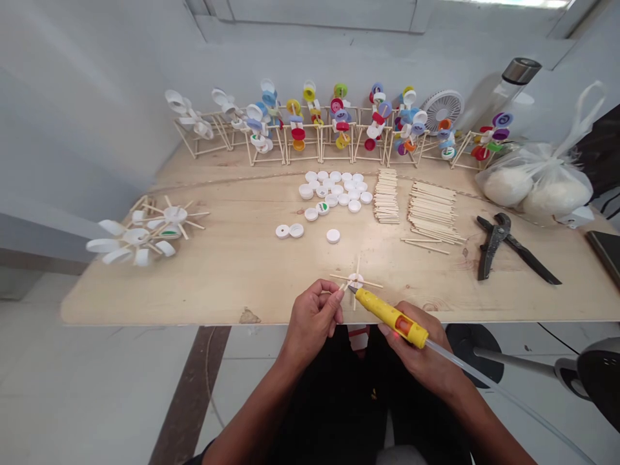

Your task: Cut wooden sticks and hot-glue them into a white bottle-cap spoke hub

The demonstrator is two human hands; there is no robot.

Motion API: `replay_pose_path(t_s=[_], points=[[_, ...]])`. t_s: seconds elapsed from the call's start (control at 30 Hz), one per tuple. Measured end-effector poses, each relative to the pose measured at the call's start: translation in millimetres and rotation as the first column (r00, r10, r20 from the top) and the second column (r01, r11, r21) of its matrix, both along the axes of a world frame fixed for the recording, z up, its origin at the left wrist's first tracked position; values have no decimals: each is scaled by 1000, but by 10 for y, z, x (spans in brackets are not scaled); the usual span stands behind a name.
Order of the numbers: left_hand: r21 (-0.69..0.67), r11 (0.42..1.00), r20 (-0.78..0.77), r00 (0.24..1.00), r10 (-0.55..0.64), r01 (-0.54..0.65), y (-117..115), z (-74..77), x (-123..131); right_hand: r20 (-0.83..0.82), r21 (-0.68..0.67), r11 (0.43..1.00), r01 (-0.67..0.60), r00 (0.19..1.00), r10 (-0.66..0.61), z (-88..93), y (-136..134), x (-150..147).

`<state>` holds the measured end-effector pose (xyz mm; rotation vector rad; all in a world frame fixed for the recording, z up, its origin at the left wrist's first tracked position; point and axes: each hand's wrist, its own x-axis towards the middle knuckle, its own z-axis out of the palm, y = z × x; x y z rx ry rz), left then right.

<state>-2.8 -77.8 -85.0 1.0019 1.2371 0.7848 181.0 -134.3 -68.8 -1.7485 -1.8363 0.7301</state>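
My left hand point(312, 316) pinches the end of a wooden stick joined to a small white bottle cap point(356, 281), which has several thin sticks fanning out from it. My right hand point(417, 343) grips a yellow hot glue gun point(390, 316), and its metal nozzle sits at the cap's edge, among the sticks. A clear tube or glue stick point(465, 363) runs from the gun's rear toward the lower right. Both hands are just in front of the plywood table's near edge point(252, 321).
Several colourful bottle-cap wheels on stick frames point(334, 126) line the back of the table. White caps point(334, 194), stacked wooden sticks point(431, 213), pliers point(508, 248), white cap wheels point(140, 232), a bagged white load point(535, 184), a small fan point(442, 110) and a bottle point(504, 97) surround the work area.
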Motion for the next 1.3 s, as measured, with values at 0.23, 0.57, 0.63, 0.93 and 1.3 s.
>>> replay_pose_path(t_s=[0.23, 0.57, 0.63, 0.93, 1.3], points=[[6, 1000, 3, 1000, 5, -5, -3, -12, -3, 7, -2, 1000, 12, 1000, -12, -2, -16, 6], [5, 1000, -13, 1000, -1, 1, -4, 18, 6, -8, -13, 999, 32, 999, -32, -14, -16, 18], [8, 1000, -22, 1000, -9, 10, -8, 10, 0, -8, -11, 999, 53, 999, -53, -11, -7, 39], [299, 941, -429, 903, -13, 156, 22, -14, -61, -207, -72, 988, 134, 967, -146, -74, 19, 144], [397, 881, -542, 840, -2, 258, 480, -57, 21, -418, -137, 963, 231, 868, -268, -174, 9, 181]])
